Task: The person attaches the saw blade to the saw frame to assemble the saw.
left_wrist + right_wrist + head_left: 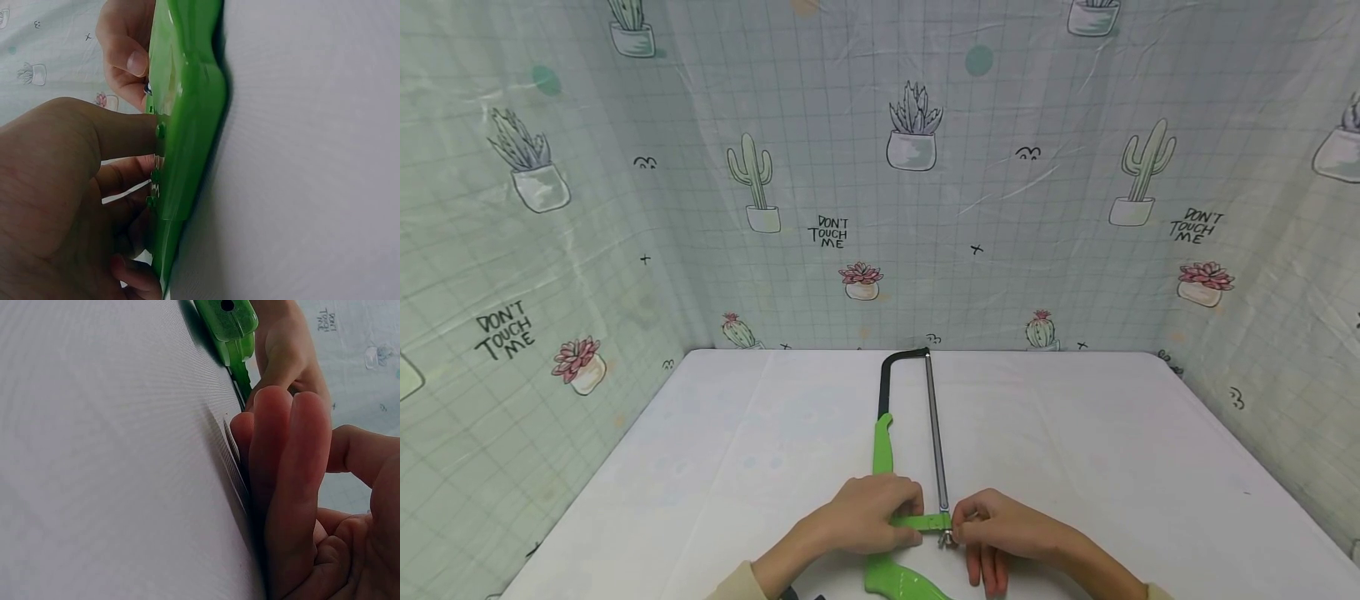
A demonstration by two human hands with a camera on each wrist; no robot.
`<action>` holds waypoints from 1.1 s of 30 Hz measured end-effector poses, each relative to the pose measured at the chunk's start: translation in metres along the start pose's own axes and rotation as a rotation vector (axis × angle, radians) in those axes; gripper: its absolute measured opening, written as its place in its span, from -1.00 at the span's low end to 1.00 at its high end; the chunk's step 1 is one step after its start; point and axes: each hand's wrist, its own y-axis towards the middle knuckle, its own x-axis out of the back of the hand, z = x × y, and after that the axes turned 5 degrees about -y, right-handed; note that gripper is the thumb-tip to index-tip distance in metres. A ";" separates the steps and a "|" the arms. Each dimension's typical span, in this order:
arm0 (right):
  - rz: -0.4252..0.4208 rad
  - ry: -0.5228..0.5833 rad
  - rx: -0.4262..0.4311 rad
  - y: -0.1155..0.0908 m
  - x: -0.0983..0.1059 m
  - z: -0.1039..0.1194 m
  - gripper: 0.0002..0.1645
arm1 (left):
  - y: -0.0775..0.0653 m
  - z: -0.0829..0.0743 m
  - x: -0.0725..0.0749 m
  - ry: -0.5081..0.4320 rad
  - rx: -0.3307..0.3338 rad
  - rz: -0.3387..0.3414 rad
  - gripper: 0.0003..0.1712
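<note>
A hacksaw (883, 450) with a green handle and black front frame lies on the white table, its blade (935, 425) on the right side. My left hand (868, 512) grips the green frame just above the handle, thumb and fingers at the green crosspiece (928, 522). At the crosspiece's outer end, by the near end of the blade, the thumb and index finger of my right hand (1000, 525) pinch the saw. Just beside them a metal wing nut (946, 540) sticks out. In the right wrist view the other fingers (287, 475) extend along the table and hide the pinch.
The white table (1112, 442) reaches back to a hanging cloth (1000, 192) printed with cacti, which also closes off both sides. A small dark thing (790, 593) shows at the bottom edge beside the left sleeve.
</note>
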 end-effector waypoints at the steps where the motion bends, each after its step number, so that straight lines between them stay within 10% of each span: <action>1: 0.001 0.001 0.000 0.000 0.000 0.000 -0.78 | 0.000 0.000 0.000 -0.001 0.000 0.000 -0.82; 33: 0.031 0.014 0.014 0.000 0.002 0.000 -0.85 | 0.002 0.002 -0.003 0.000 0.008 -0.007 -0.81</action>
